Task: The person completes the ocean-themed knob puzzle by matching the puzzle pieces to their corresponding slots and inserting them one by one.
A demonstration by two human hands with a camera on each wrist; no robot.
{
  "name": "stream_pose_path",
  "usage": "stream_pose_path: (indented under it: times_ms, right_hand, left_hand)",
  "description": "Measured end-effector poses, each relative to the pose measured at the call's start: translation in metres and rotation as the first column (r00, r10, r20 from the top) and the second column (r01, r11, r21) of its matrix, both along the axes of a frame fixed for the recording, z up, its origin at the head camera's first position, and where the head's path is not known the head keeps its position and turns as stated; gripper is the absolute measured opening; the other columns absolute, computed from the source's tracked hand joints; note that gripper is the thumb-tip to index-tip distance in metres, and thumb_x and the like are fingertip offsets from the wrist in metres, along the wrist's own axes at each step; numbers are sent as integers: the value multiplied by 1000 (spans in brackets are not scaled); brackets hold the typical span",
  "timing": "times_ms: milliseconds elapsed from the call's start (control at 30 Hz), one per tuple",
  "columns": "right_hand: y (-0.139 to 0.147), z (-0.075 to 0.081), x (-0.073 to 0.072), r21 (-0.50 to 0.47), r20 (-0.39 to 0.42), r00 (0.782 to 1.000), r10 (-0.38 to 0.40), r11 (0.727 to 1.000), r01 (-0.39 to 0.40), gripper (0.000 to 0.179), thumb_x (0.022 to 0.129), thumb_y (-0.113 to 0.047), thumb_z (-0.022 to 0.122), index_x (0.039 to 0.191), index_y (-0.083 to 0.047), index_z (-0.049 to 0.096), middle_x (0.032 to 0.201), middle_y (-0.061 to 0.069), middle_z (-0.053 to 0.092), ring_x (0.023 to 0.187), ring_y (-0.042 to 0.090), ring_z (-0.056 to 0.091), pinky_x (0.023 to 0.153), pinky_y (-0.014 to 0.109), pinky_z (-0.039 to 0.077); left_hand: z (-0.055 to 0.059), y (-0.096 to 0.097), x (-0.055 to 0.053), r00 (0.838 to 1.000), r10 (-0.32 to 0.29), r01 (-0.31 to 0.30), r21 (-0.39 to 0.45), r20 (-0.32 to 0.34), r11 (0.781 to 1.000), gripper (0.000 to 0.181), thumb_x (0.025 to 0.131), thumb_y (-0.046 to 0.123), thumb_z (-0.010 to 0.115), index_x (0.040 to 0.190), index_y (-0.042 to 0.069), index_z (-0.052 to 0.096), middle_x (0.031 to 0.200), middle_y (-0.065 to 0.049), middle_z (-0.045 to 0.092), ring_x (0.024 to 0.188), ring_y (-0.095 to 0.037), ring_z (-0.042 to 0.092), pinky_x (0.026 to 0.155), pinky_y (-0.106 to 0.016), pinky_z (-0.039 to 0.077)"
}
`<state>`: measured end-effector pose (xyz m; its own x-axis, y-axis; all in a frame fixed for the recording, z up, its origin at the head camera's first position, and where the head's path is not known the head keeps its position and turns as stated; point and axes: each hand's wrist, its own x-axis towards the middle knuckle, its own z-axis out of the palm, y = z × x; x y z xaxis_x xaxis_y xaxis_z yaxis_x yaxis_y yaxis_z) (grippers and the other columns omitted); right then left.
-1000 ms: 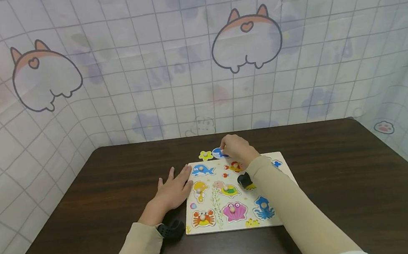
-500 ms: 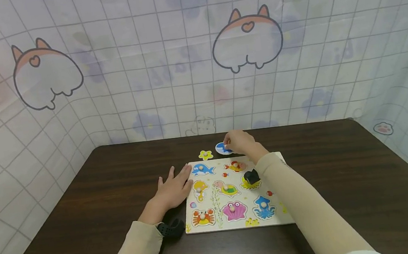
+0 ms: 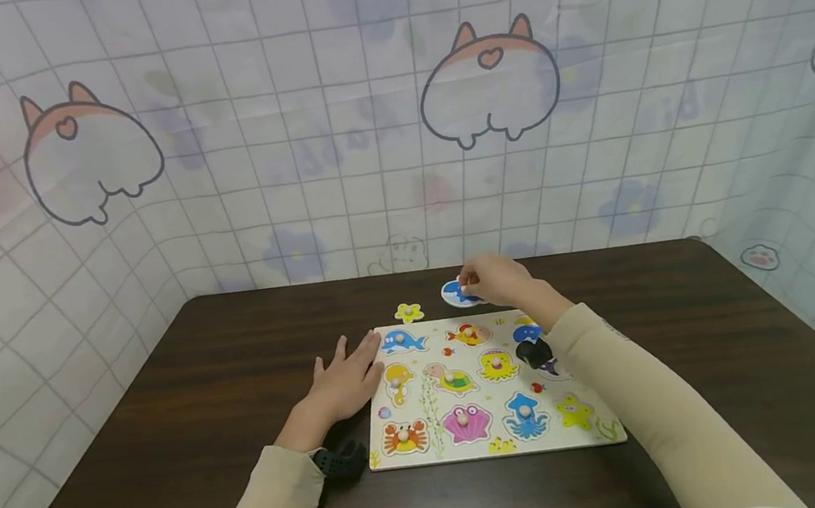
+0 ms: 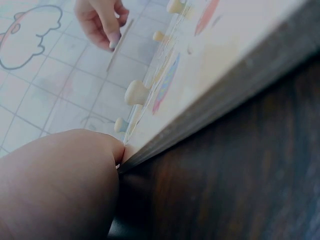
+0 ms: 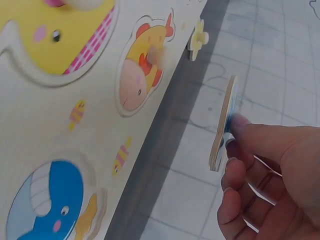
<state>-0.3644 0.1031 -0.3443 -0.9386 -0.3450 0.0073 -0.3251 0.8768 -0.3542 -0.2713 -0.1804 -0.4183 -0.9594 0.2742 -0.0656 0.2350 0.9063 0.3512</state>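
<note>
My right hand (image 3: 498, 279) pinches a knobbed puzzle piece (image 3: 455, 293), white-edged with a blue animal on it, beyond the far edge of the puzzle board (image 3: 440, 443). In the right wrist view the piece (image 5: 223, 127) is seen edge-on, raised, between thumb and fingers. My left hand (image 3: 342, 383) lies with straight, spread fingers against the board's left edge. The left wrist view shows that hand (image 4: 60, 175) at the board's corner. Seated in the board are a crab (image 3: 404, 436), a pink shell (image 3: 467, 423), a turtle (image 3: 454, 379) and several other knobbed pieces.
A yellow star-shaped piece (image 3: 408, 312) lies on the dark wooden table (image 3: 171, 432) behind the board. Pale gridded cloth (image 3: 342, 211) hangs behind the table and along both sides. A black wrist camera (image 3: 534, 353) hides part of the board's right side.
My right hand has carried the blue piece to the right and slightly away, farther from the yellow star piece. More of the board's right side now shows. My left hand has stayed put.
</note>
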Motion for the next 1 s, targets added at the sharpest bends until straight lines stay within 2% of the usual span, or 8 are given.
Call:
stream_pose_path:
  times_ms: [167, 433, 700, 1000]
  right_hand:
    - [13, 2, 9, -20, -14, 999, 35, 999, -35, 23, 101, -18, 68, 118, -4, 73, 108, 10, 70, 91, 25, 61, 85, 42, 54]
    - [26, -3, 24, -37, -43, 997, 64, 997, -65, 20, 99, -16, 71, 116, -5, 75, 99, 6, 69, 87, 23, 60, 83, 39, 55]
    - [42, -6, 37, -68, -34, 996, 88, 994, -90, 20, 97, -13, 72, 115, -3, 74, 101, 7, 70, 88, 23, 61, 88, 42, 56]
    - [68, -11, 41, -118, -4, 990, 143, 983, -142, 22, 97, -12, 72, 116, -1, 73, 103, 8, 69, 88, 22, 61, 89, 43, 57]
  left_hand:
    - [1, 0, 0, 1000, -2, 2, -5, -2, 1000, 63, 110, 38, 42, 165, 16, 22, 170, -6, 19, 155, -44, 5, 114, -75, 2]
    - [-1, 0, -1, 1000, 4, -4, 4, -2, 1000, 63, 110, 38, 42, 165, 16, 23, 170, -6, 19, 155, -43, 5, 114, -75, 2]
    - [-2, 0, -1, 1000, 1, -1, -1, -3, 1000, 63, 110, 38, 42, 166, 16, 22, 170, -5, 19, 155, -43, 5, 114, -75, 2]
    - [-2, 0, 0, 1000, 0, 0, -2, -10, 1000, 63, 110, 38, 42, 165, 16, 22, 170, -6, 20, 155, -43, 5, 114, -75, 2]
